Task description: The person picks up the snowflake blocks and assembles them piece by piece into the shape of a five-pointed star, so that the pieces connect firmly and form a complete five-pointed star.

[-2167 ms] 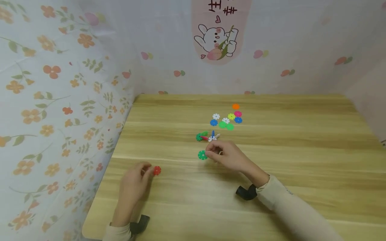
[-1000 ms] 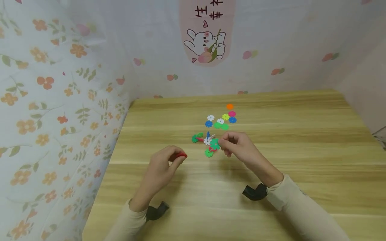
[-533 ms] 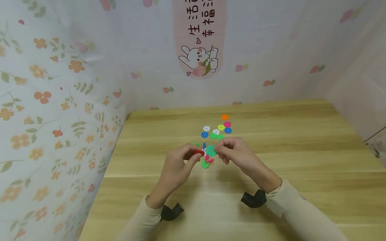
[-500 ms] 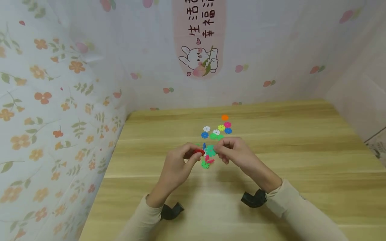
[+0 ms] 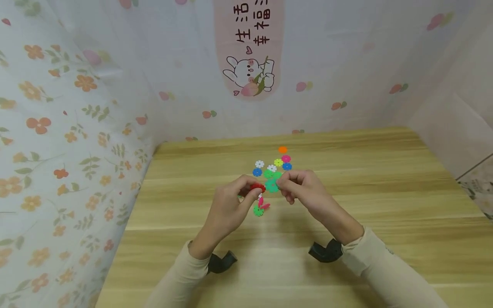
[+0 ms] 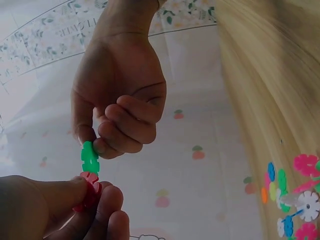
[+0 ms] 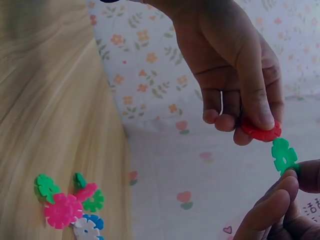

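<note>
Between thumb and fingers my left hand [image 5: 233, 201] pinches a red notched disc [image 5: 257, 188]. My right hand [image 5: 310, 192] pinches a green notched disc [image 5: 271, 185] by its far edge. Both discs are held above the table, edge to edge at an angle; in the left wrist view the green disc [image 6: 90, 159] meets the red disc [image 6: 91, 192]. The right wrist view shows the red disc [image 7: 262, 131] just above the green one [image 7: 284, 156]. Below the hands lies a joined piece with pink discs [image 5: 261, 202] and a light green disc [image 5: 258, 210], partly hidden by my left hand.
Loose discs lie farther back on the wooden table [image 5: 346, 171]: orange [image 5: 283, 149], pink [image 5: 286, 158], yellow [image 5: 278, 162], blue [image 5: 286, 166] and several others. A black curved piece [image 5: 325, 251] is at the right wrist, another [image 5: 222, 262] at the left. Patterned cloth hangs behind and at the left.
My left hand has come right and forward with the red disc, up to the green disc in my right hand. Over the last half second both hands moved only slightly. The head view has shifted.
</note>
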A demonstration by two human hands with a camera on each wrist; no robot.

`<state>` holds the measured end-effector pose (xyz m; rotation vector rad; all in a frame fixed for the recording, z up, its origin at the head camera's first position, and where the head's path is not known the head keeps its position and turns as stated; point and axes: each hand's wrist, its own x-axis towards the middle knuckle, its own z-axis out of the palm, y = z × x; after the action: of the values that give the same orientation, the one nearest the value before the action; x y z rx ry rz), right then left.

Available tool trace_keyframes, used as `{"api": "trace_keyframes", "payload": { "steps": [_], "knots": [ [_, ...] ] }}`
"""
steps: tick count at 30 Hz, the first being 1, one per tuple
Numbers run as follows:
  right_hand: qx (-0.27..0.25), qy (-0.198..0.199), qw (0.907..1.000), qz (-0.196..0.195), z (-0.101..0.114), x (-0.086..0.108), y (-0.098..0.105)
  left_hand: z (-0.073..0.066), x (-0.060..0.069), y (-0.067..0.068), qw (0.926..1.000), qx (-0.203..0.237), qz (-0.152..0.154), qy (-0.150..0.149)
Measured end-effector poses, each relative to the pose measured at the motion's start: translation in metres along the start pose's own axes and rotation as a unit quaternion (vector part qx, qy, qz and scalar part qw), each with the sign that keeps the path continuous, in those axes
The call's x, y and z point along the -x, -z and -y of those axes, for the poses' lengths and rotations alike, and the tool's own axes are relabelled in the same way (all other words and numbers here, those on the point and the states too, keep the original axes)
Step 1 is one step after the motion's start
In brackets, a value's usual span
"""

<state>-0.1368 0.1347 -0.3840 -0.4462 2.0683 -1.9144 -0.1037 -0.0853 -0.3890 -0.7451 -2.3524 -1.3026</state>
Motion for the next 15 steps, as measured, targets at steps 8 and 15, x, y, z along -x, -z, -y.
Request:
{"api": "trace_keyframes", "payload": {
  "steps": [8,15],
  "knots": [
    [-0.004,0.010,0.9999,0.004,0.007,0.001,0.004,-0.005,-0.008,-0.001,0.9953,-0.068,-0.012,-0.068],
    [0.023,0.015,0.9996,0.000,0.012,0.000,0.003,-0.009,-0.008,0.001,0.9872,-0.123,-0.023,-0.099]
  ]
}}
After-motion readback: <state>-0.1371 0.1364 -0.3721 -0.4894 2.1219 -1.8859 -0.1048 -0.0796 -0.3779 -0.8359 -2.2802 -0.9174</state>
